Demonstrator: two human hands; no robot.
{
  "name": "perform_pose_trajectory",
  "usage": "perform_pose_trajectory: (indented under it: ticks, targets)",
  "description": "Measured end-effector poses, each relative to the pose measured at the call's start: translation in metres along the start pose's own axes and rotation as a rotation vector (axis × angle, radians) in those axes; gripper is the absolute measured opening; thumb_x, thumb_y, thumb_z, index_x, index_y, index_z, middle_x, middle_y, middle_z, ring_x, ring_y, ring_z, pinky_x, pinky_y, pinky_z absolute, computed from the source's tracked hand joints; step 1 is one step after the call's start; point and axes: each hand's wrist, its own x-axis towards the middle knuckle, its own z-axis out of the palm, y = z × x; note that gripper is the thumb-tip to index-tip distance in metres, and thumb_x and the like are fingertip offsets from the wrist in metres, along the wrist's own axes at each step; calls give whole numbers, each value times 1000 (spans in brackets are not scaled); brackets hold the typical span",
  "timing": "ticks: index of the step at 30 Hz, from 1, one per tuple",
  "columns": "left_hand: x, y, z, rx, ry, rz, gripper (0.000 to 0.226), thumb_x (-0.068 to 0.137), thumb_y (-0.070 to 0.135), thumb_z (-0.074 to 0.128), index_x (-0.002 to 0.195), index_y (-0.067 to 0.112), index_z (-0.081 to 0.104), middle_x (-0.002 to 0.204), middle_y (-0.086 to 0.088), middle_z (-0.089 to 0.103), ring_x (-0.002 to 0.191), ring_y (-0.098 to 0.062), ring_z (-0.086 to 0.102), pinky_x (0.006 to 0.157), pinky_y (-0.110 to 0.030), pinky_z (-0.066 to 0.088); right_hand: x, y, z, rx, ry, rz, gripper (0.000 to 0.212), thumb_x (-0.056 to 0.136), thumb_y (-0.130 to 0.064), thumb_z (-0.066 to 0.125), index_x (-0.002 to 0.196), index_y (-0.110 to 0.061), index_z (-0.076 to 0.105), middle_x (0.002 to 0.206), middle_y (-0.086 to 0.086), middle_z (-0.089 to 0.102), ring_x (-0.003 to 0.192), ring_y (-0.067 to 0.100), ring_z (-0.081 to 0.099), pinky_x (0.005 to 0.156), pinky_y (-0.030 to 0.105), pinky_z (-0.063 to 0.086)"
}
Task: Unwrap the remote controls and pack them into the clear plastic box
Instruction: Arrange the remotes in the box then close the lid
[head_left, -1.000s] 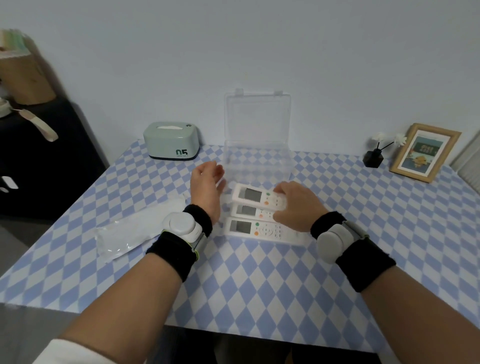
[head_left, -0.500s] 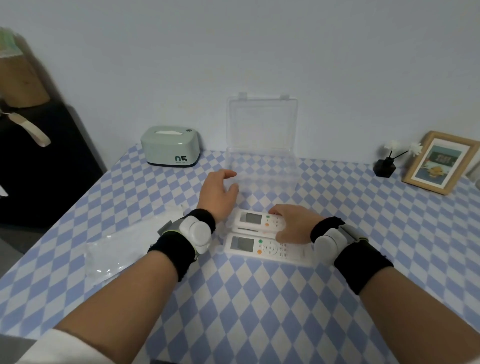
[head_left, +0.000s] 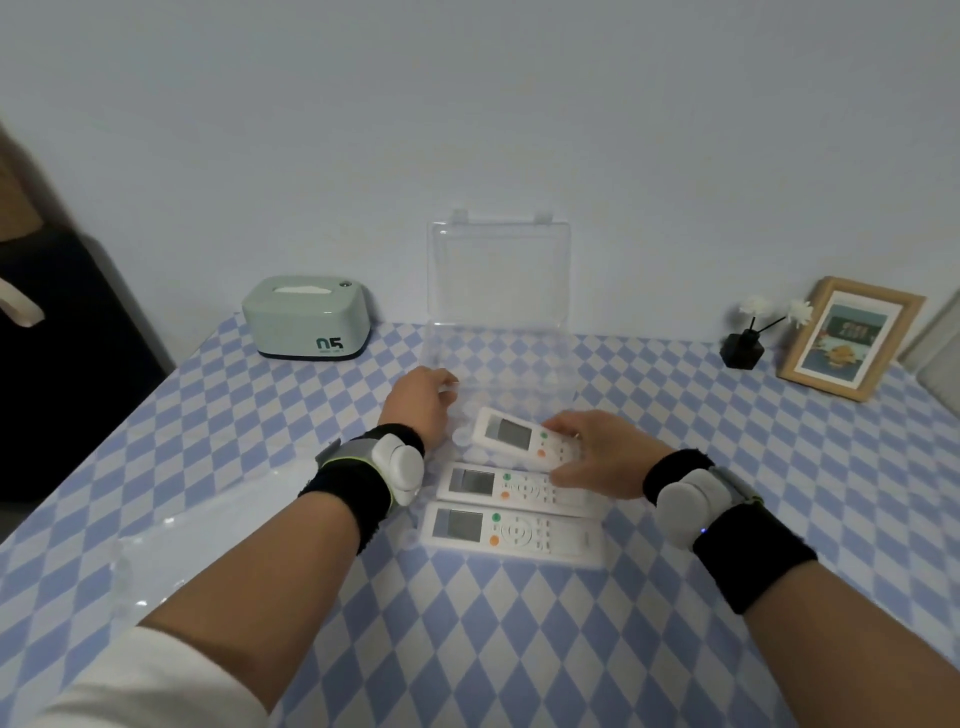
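The right hand (head_left: 597, 454) grips the far remote control (head_left: 519, 435), tilted over the clear plastic box (head_left: 498, 275)'s front edge. The left hand (head_left: 421, 400), apparently open, steadies the box. The remote should be lowered flat against one wall, leaving room for two more.

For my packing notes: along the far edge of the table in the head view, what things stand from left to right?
Green tissue box → clear plastic box with its lid standing open → small black vase with white flowers → wooden picture frame.
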Motion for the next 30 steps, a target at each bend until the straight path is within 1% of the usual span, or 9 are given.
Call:
perform_pose_trajectory:
  ticks: [7,10,12,15,19,22,24,28,30]
  targets:
    - [-38,-2,1,-16,-19,50,24,105,16,53,121,10,70,123,-13,65,115,-33,61,86,-24,35,-13,-12,-22,-27,160,-25,50,74,-33,78,122,-28,64,98,-13,52,84,2,53,66,16,36]
    - [-55,-5,-3,-9,-50,67,25,105,19,55,123,12,70,125,-12,65,117,-31,60,95,-29,41,-10,-21,-28,-89,240,-33,50,77,-32,75,125,-22,64,99,-5,51,83,8,50,66,18,34]
    - [-60,-5,-6,7,-74,81,26,103,26,58,124,16,70,127,-9,65,119,-29,61,100,-33,43,-1,-26,-33,-160,284,-25,53,79,-31,74,129,-19,63,106,2,53,92,17,52,75,23,39]
    - [-63,-6,-10,25,-49,109,37,94,53,62,113,22,69,124,-1,62,115,-23,60,96,-34,46,22,-37,-37,-370,294,52,57,79,-39,73,132,-22,59,118,6,55,110,28,52,96,39,44]
    - [-56,-5,-12,-24,159,186,59,88,60,67,126,18,55,136,-7,46,121,-26,51,95,-29,42,59,-53,-35,-619,162,88,46,80,-40,69,124,-30,60,118,3,55,114,30,47,96,43,35]
    - [-42,-7,-13,-69,12,116,95,86,60,71,156,14,27,162,-14,17,147,-33,34,115,-36,36,90,-59,-28,-700,72,74,40,82,-34,69,121,-27,61,120,4,55,117,31,46,98,44,35]
    - [-34,-8,-12,-104,-106,69,107,87,60,70,163,15,10,170,-12,0,156,-30,18,121,-37,26,108,-57,-22,-718,23,69,43,83,-35,71,123,-25,61,123,5,56,120,32,45,101,45,36]
    - [-23,-11,-10,-118,-195,84,111,89,57,69,164,16,-2,171,-12,-4,159,-26,5,123,-34,18,131,-47,-10,-639,-62,68,50,78,-39,78,124,-26,62,122,4,60,120,31,49,96,40,42]
    - [-21,-9,-10,-116,-210,88,112,89,56,69,165,16,-3,171,-11,-5,159,-25,5,123,-33,18,135,-42,-3,-608,-74,49,45,77,-38,79,117,-23,67,116,4,67,110,28,59,90,37,51]
